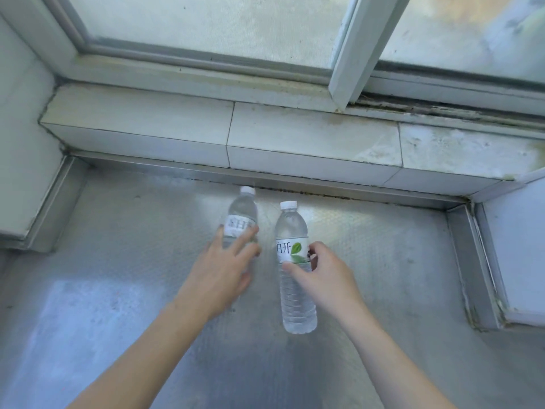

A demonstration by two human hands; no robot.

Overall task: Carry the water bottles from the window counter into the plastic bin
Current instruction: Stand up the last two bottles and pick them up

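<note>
Two clear water bottles with white caps stand upright on the metal window counter (118, 261). My left hand (224, 270) reaches over the left bottle (241, 211) with its fingers spread against the label and lower body; they are not closed around it. The hand hides that bottle's lower half. My right hand (321, 273) grips the right bottle (292, 228) at its green-leaf label, thumb on the left side and fingers wrapped round the right. The plastic bin is not in view.
A tiled ledge (295, 137) and the window frame (348, 54) run behind the bottles. Raised metal edges border the counter on the left (56, 202) and on the right (469, 261).
</note>
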